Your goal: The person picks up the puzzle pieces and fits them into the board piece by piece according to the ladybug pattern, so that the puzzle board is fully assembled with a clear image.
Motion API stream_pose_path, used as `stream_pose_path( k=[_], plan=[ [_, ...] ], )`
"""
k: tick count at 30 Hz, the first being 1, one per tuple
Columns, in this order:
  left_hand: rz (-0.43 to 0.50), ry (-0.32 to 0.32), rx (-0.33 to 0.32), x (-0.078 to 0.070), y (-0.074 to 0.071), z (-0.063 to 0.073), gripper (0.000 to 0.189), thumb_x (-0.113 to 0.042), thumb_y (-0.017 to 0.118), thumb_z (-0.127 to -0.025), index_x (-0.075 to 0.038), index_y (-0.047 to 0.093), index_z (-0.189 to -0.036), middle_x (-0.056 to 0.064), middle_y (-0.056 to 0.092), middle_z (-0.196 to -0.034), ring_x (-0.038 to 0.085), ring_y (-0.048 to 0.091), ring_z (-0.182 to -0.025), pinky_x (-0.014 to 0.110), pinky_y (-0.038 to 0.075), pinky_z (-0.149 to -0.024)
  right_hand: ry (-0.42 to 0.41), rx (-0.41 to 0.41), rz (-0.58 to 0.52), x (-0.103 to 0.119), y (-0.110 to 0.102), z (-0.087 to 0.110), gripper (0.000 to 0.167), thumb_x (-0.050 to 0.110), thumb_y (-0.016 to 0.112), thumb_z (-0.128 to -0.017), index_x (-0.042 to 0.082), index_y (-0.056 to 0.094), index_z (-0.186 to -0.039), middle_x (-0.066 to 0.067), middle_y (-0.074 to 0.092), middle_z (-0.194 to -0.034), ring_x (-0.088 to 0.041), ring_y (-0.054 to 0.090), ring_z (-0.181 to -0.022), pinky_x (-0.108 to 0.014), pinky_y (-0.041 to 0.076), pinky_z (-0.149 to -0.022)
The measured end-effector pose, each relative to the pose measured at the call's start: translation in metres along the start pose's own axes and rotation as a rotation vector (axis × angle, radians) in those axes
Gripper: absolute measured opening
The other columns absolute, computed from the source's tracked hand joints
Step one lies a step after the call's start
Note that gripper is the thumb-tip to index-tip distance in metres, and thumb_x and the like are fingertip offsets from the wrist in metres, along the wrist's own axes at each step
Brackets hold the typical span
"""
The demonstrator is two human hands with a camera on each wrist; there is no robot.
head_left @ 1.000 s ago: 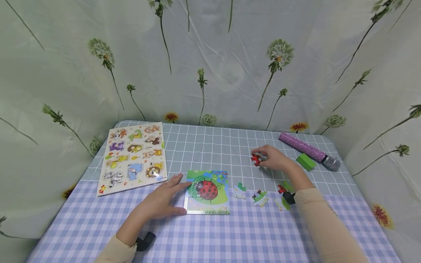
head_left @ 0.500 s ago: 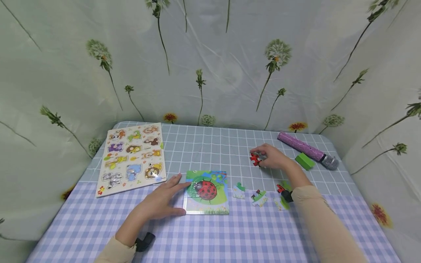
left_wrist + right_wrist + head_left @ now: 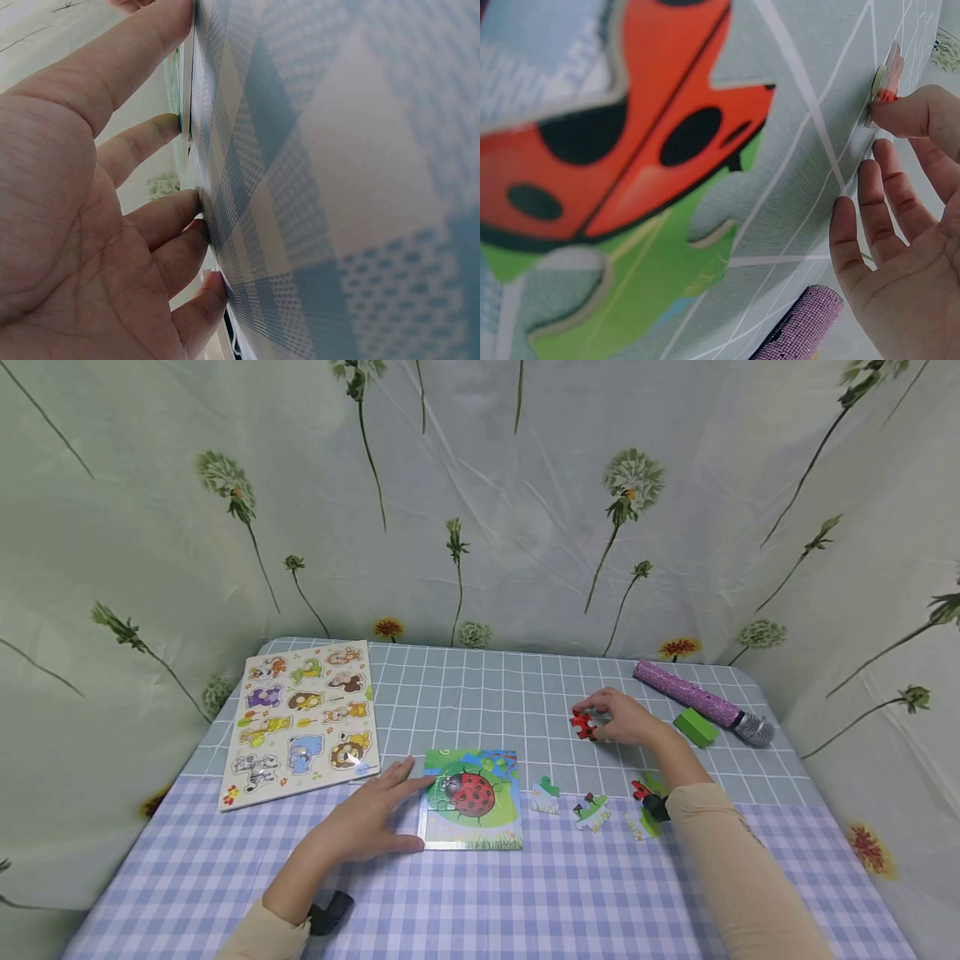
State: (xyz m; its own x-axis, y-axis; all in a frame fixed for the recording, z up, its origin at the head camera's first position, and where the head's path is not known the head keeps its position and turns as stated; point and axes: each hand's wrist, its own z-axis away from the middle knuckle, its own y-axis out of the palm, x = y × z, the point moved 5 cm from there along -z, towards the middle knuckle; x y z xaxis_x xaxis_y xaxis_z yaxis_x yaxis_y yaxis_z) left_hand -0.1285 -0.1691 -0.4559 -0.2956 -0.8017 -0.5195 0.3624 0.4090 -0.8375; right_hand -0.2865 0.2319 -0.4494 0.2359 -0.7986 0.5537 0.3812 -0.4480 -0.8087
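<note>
In the head view a square ladybug puzzle board [image 3: 480, 839] lies at the middle of the table. My left hand [image 3: 367, 818] rests along its left edge, fingers and thumb spread; the left wrist view has these fingertips [image 3: 171, 124] down by the edge and cloth. Farther right, my right hand [image 3: 628, 720] pinches a red jigsaw piece [image 3: 581, 724] between thumb and fingers, low over the grey grid cloth. The right wrist view shows the thumb against that piece [image 3: 887, 90], seen nearly edge-on. Another red, black and green jigsaw piece [image 3: 652, 172] looms close to that camera.
Loose jigsaw pieces [image 3: 592, 812] lie right of the board, some partly behind the right wrist camera [image 3: 658, 807]. A wooden animal puzzle [image 3: 303, 722] lies at the left. A green block [image 3: 696, 727] and a purple glittery microphone [image 3: 690, 693] are at the right.
</note>
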Motion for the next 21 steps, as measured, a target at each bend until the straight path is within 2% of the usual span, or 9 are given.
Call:
stream_pose_path(
  k=[9, 16, 21],
  plan=[
    [0.004, 0.01, 0.001, 0.0014, 0.0013, 0.0001, 0.089, -0.046, 0.09, -0.084, -0.023, 0.051, -0.161, 0.019, 0.025, -0.178, 0.045, 0.026, -0.164, 0.071, 0.027, -0.129, 0.025, 0.006, -0.003, -0.0015, 0.0001, 0.001, 0.055, 0.005, 0.078, -0.088, 0.008, 0.07, -0.142, -0.028, 0.053, -0.149, -0.048, 0.055, -0.135, -0.068, 0.046, -0.115],
    [-0.003, 0.035, -0.004, -0.0006, 0.0, 0.0008, 0.09, -0.05, 0.09, -0.084, -0.023, 0.051, -0.161, 0.021, 0.028, -0.177, 0.046, 0.029, -0.163, 0.073, 0.03, -0.127, 0.017, 0.001, 0.015, -0.0008, -0.0002, 0.0024, 0.054, 0.007, 0.08, -0.087, 0.006, 0.07, -0.14, -0.028, 0.055, -0.148, -0.05, 0.056, -0.134, -0.068, 0.047, -0.115],
    [-0.004, 0.028, -0.002, -0.0008, -0.0002, 0.0007, 0.09, -0.05, 0.089, -0.084, -0.023, 0.051, -0.161, 0.021, 0.028, -0.177, 0.045, 0.028, -0.163, 0.072, 0.03, -0.128, 0.01, -0.01, 0.0, -0.0005, 0.0009, 0.0029, 0.052, 0.008, 0.081, -0.088, 0.005, 0.071, -0.138, -0.03, 0.055, -0.148, -0.051, 0.054, -0.137, -0.068, 0.044, -0.118]
  ],
)
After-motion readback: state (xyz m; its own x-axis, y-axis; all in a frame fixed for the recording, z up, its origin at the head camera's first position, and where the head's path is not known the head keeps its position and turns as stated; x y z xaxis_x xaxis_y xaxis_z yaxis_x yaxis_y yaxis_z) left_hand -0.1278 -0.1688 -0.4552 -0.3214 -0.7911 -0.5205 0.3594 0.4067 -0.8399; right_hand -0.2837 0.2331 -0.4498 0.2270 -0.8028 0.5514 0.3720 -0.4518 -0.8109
